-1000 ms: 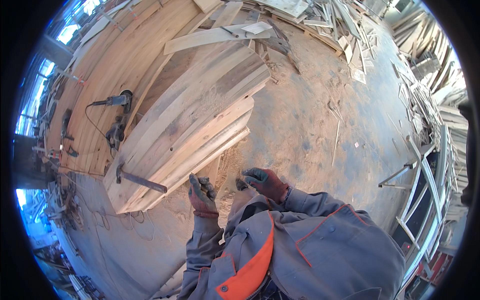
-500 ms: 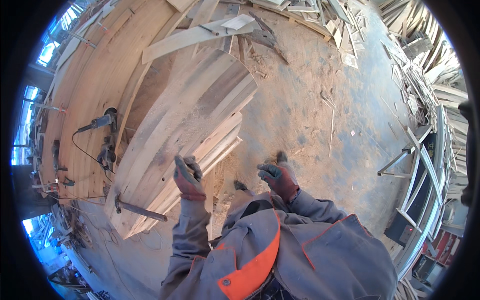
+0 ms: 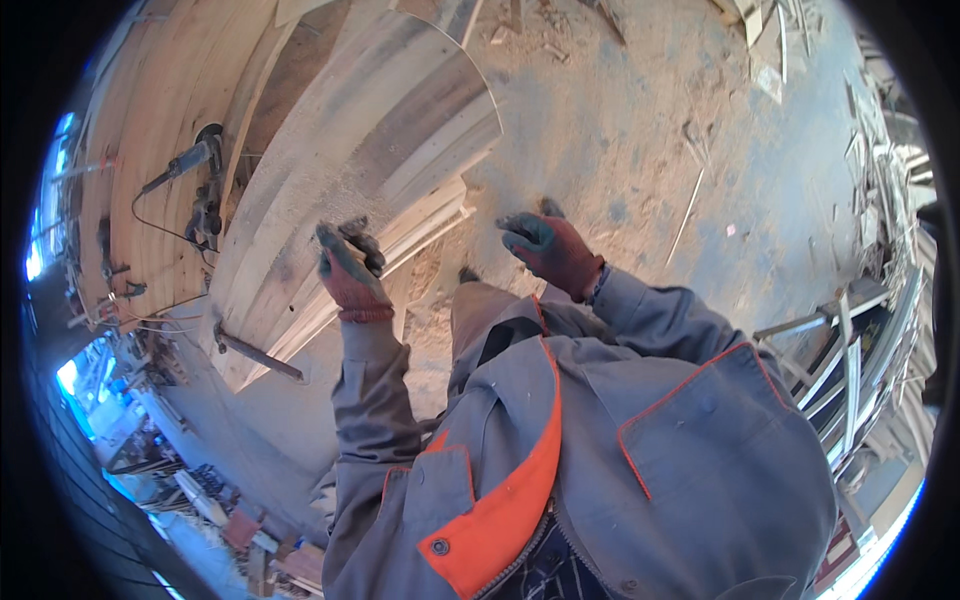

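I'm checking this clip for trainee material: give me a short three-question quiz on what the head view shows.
1. True or false: both hands wear gloves.
2. Which hand is over the stack of wooden boards? A left, B right.
3. What lies on the boards, at the left of the picture?

Key: 1 true: left hand, right hand. 2 A. 3 a corded power tool.

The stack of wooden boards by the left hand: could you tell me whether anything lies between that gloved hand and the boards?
Nothing visible does. The left hand is raised right over the near edge of the stack of wooden boards, with only sawdust on the boards. The power tool lies farther left, and the right hand is off to the side, over the dusty floor.
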The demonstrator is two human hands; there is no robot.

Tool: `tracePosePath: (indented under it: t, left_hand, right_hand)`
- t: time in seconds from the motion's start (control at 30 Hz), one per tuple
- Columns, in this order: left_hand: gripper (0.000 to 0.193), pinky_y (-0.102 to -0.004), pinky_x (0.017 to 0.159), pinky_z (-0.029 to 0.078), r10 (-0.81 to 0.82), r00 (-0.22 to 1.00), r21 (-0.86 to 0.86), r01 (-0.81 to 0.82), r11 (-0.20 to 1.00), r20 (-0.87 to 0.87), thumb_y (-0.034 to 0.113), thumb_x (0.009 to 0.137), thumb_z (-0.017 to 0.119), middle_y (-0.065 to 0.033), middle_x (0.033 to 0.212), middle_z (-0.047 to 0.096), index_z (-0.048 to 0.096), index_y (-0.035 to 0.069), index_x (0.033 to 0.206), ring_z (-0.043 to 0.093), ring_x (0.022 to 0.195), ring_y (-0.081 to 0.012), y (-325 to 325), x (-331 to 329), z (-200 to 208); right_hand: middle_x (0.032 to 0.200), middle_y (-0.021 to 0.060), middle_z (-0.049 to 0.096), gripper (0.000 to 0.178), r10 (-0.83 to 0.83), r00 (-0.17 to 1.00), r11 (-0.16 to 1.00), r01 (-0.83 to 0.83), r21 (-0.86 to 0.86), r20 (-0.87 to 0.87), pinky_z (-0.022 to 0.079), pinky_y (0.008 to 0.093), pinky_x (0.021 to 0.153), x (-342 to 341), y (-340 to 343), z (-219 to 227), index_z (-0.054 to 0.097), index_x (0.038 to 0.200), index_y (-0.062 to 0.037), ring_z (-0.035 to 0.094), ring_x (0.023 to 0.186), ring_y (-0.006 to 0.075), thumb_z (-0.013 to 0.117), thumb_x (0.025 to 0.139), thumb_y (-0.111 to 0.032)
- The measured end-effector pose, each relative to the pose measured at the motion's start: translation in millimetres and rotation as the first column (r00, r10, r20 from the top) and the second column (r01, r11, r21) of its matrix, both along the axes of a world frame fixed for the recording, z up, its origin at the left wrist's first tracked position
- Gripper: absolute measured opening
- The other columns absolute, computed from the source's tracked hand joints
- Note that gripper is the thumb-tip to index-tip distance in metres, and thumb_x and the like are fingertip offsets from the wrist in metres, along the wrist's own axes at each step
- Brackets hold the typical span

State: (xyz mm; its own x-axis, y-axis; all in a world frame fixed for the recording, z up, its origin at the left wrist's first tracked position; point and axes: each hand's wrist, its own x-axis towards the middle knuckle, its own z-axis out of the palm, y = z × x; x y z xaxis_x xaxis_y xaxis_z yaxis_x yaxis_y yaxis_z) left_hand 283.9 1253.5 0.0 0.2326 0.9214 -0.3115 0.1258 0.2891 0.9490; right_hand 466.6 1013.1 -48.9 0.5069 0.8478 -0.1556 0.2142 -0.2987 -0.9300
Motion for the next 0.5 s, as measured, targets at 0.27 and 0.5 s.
tracePosePath:
  t: [0.27,0.5]
  left_hand:
    - [0.026,-0.0387,0.076,0.060,-0.234,0.718,0.506,0.648,0.570,-0.655,0.018,0.099,0.070,-0.0140,0.097,0.077,0.075,-0.004,0.113,0.074,0.084,-0.0264,118,-15,-74]
    - [0.029,-0.0343,0.087,0.057,-0.341,0.863,0.594,0.504,0.627,-0.372,0.008,0.104,0.062,-0.0130,0.119,0.074,0.068,-0.007,0.129,0.071,0.102,-0.0218,128,-16,-96]
  right_hand:
    - [0.097,0.0068,0.075,0.024,-0.047,0.915,0.943,-0.091,0.319,0.400,0.055,0.0479,0.097,-55,30,-8,0.075,0.107,-0.0150,0.072,0.090,0.0311,0.076,0.088,-0.030]
    - [0.073,0.0080,0.066,0.021,-0.294,0.861,0.880,0.075,0.468,0.415,0.038,0.0596,0.121,-132,94,-42,0.073,0.092,-0.0122,0.069,0.076,0.0331,0.076,0.085,-0.031]
